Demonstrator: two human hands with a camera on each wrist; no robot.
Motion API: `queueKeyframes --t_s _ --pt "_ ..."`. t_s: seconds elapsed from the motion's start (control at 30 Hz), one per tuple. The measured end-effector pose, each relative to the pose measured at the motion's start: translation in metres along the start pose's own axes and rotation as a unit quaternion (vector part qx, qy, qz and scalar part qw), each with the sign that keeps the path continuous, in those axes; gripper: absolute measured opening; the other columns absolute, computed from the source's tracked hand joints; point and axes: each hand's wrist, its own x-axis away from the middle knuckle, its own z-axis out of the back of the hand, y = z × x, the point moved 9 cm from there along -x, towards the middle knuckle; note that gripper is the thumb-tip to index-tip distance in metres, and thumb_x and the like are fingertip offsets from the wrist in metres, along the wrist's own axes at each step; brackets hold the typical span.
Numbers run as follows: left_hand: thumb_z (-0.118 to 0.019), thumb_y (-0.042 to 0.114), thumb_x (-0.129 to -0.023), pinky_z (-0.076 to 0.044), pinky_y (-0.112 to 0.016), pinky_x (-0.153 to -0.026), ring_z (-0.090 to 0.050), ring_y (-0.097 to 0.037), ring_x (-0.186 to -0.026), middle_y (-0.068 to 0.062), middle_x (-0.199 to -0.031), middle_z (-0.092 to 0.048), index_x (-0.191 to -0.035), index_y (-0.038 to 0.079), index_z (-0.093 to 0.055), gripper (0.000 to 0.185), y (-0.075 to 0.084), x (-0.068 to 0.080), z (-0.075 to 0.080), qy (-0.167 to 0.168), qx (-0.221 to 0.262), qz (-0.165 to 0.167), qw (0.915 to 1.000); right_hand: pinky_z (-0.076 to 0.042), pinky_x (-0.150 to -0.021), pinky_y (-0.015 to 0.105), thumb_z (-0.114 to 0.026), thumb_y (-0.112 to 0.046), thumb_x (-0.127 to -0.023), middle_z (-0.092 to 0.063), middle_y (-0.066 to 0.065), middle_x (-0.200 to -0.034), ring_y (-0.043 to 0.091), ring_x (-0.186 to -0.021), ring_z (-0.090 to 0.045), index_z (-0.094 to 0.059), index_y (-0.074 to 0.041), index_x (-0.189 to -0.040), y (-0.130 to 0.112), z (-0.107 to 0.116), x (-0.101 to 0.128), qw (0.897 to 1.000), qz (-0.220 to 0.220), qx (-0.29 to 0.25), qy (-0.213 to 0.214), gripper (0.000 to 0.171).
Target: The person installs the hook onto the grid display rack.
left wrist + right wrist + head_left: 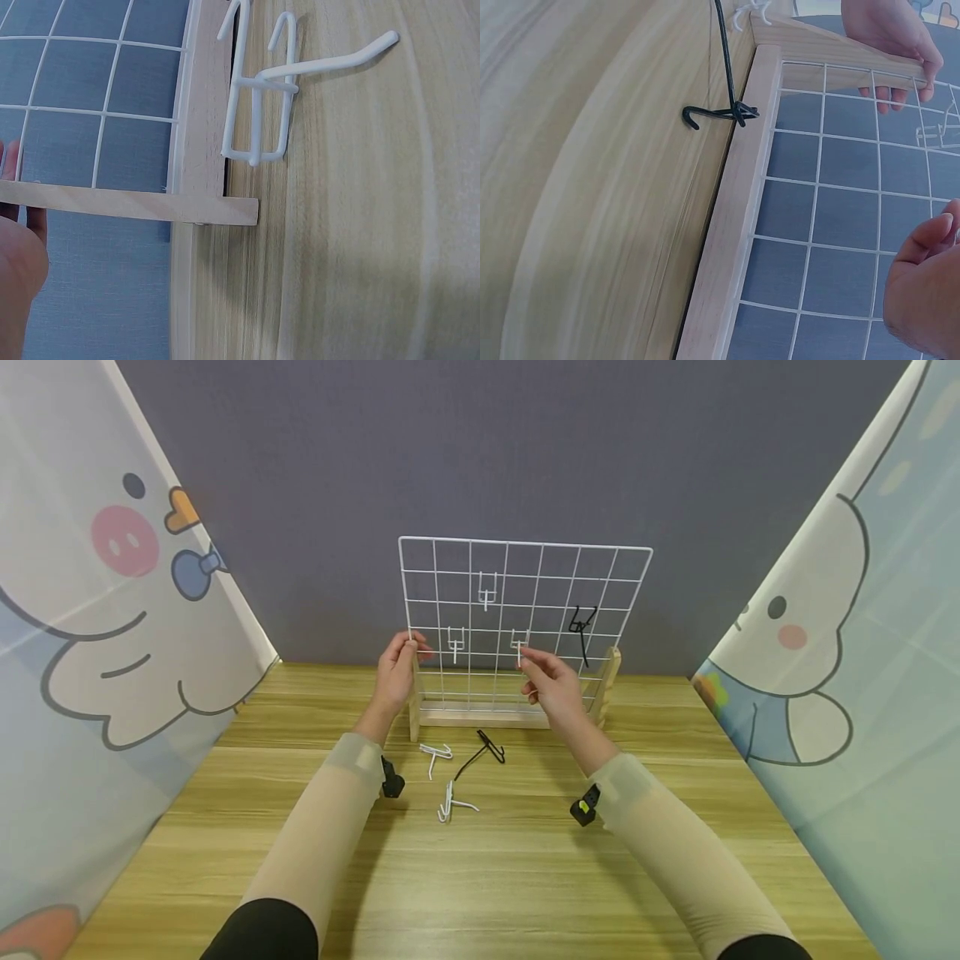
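A white wire grid panel (pixel 525 542) stands upright in a wooden stand (pixel 480 719). With its thumb in front and fingers behind, my left hand (pixel 395 671) holds the stand's left side post and the grid edge. Toward the grid's middle, my right hand (pixel 557 687) pinches the prong of a white hook (pixel 519 642) that sits on the wires. Its fingertips are partly hidden in the right wrist view. Two other white hooks, an upper one (pixel 487 593) and a left one (pixel 456 643), hang on the grid. A black hook (pixel 580 627) hangs tilted at the right.
On the wooden table (pixel 525 877) before the stand lie two loose white hooks, one nearer the stand (pixel 435 751) and one closer to me (pixel 449 802), plus a loose black hook (pixel 487 743). Behind rises a dark grey partition (pixel 525 443); printed cloths flank both sides.
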Motion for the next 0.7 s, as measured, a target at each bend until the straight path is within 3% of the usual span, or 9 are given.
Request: queueKeyframes --t_s 0.13,0.3,0.5,0.63,0.7 --pt "-0.041 0.005 -0.116 -0.061 -0.035 -0.1 -0.075 -0.014 -0.095 0.005 -0.097 -0.069 -0.124 -0.019 -0.057 0.03 0.001 0.001 0.0 0.0 0.005 0.0 1.0 -0.052 -0.059 0.018 -0.068 -0.021 -0.111 -0.07 0.022 -0.132 0.008 -0.07 -0.062 -0.069 -0.011 -0.144 0.0 0.0 0.004 1.0 0.002 -0.002 -0.007 0.035" --pt "-0.04 0.006 -0.116 -0.061 -0.041 -0.104 -0.075 -0.016 -0.096 0.004 -0.098 -0.068 -0.125 -0.019 -0.055 0.031 0.001 0.001 0.0 -0.002 0.003 0.005 1.0 -0.052 -0.059 0.018 -0.067 -0.02 -0.111 -0.072 0.015 -0.123 0.008 -0.068 -0.062 -0.069 -0.008 -0.144 0.002 0.003 0.011 1.0 0.004 0.009 -0.017 0.035" --pt "-0.042 0.007 -0.116 -0.058 -0.057 -0.11 -0.076 -0.033 -0.104 0.0 -0.102 -0.069 -0.125 -0.018 -0.058 0.031 0.001 0.001 0.0 -0.005 -0.003 0.005 1.0 -0.054 -0.061 0.02 -0.066 -0.018 -0.111 -0.074 0.007 -0.114 0.008 -0.07 -0.063 -0.066 -0.004 -0.146 0.016 0.006 0.022 0.999 -0.016 0.033 -0.036 0.038" --pt "-0.042 0.008 -0.116 -0.06 -0.049 -0.105 -0.073 -0.048 -0.11 0.002 -0.101 -0.07 -0.125 -0.015 -0.06 0.03 0.002 0.001 0.0 -0.005 -0.016 0.005 0.9999 -0.055 -0.063 0.02 -0.068 -0.017 -0.11 -0.073 0.001 -0.105 0.009 -0.071 -0.064 -0.067 -0.001 -0.144 0.03 0.004 0.028 0.997 -0.032 0.052 -0.055 0.038" --pt "-0.042 0.008 -0.116 -0.06 -0.051 -0.106 -0.073 -0.048 -0.109 0.004 -0.1 -0.069 -0.125 -0.014 -0.06 0.03 0.002 0.001 0.0 -0.006 -0.018 0.005 0.9998 -0.056 -0.064 0.021 -0.07 -0.018 -0.109 -0.073 0.001 -0.104 0.011 -0.073 -0.065 -0.066 0.001 -0.144 0.039 0.003 0.03 0.995 -0.037 0.065 -0.065 0.04"
